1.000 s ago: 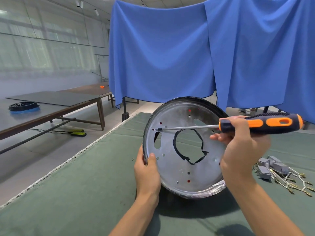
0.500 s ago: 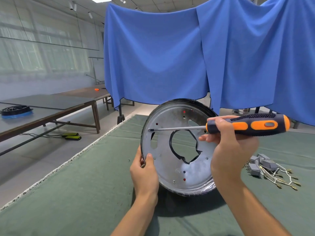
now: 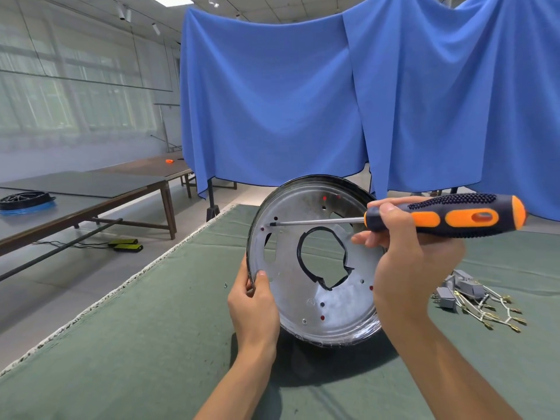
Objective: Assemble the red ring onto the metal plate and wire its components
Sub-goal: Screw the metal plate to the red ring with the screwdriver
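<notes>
A round metal plate (image 3: 303,292) stands on edge on the green mat, tilted, its silver back facing me. Red shows through several of its small holes; the red ring itself is hidden behind it. A ragged black-edged opening sits in its middle. My left hand (image 3: 254,304) grips the plate's lower left rim. My right hand (image 3: 406,256) holds a black and orange screwdriver (image 3: 448,218) level, its tip (image 3: 274,224) touching a hole near the plate's upper left rim.
Grey connector blocks with wires and brass terminals (image 3: 472,298) lie on the mat to the right. A small screw (image 3: 225,285) lies left of the plate. The mat's white fringed edge (image 3: 121,289) runs along the left. Long tables (image 3: 91,201) stand beyond.
The view has shifted slightly. The plate and both hands keep their hold, with the screwdriver tip still at the upper left hole.
</notes>
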